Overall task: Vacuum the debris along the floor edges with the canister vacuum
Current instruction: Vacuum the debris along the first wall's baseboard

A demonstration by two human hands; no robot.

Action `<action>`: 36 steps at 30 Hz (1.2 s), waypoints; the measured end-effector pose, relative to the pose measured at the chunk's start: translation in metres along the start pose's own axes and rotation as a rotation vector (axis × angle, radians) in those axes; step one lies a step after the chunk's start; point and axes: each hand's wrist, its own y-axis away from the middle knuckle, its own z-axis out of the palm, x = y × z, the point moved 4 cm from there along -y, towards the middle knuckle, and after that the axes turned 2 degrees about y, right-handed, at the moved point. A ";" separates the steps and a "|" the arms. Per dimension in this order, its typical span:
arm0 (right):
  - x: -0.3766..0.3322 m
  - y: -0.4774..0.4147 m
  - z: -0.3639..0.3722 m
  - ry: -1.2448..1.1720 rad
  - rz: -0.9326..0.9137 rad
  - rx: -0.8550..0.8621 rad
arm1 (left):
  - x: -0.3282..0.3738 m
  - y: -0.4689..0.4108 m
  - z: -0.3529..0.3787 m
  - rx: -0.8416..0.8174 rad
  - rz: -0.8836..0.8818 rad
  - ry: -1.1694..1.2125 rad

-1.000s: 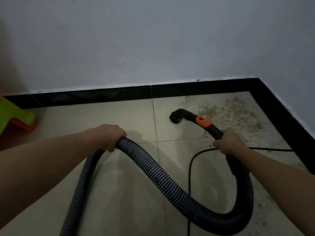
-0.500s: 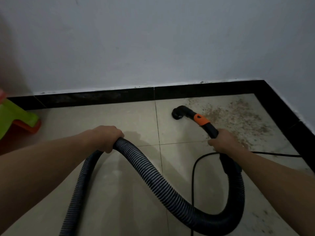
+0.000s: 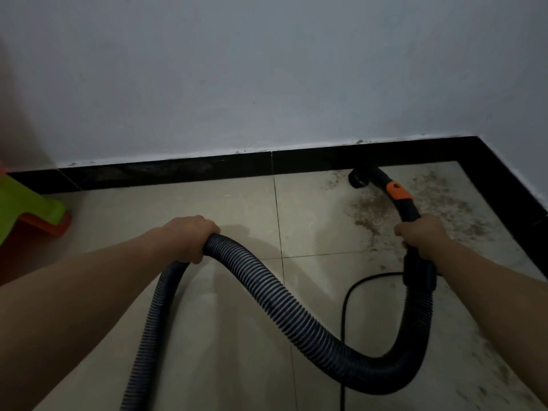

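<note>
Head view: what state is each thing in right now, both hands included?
Left hand: curled round the hose, holding it raised.
Right hand: curled round the wand below its orange collar.
Hose: looped low between the hands.
Nozzle: on the tile at the black baseboard.
Debris: scattered over the corner tile, uncleared.
Cord: slack, lying on the tiles.

nozzle (image 3: 357,178) sits right at the baseboard (image 3: 178,170), debris (image 3: 444,200) on the floor to its right, cord (image 3: 353,292) nearer me, stool (image 3: 29,209) far left.
</note>
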 end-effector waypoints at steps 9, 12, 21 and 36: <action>-0.013 0.000 0.044 -0.065 0.016 0.007 | -0.012 0.004 0.012 0.004 -0.025 0.001; -0.031 0.015 0.059 0.015 -0.141 -0.059 | -0.005 0.005 0.014 -0.008 -0.005 0.000; -0.021 0.005 0.018 0.176 -0.114 0.058 | -0.003 0.016 0.010 0.050 0.014 0.004; -0.021 0.036 0.023 0.206 -0.280 -0.157 | 0.018 0.009 0.002 0.031 0.084 -0.040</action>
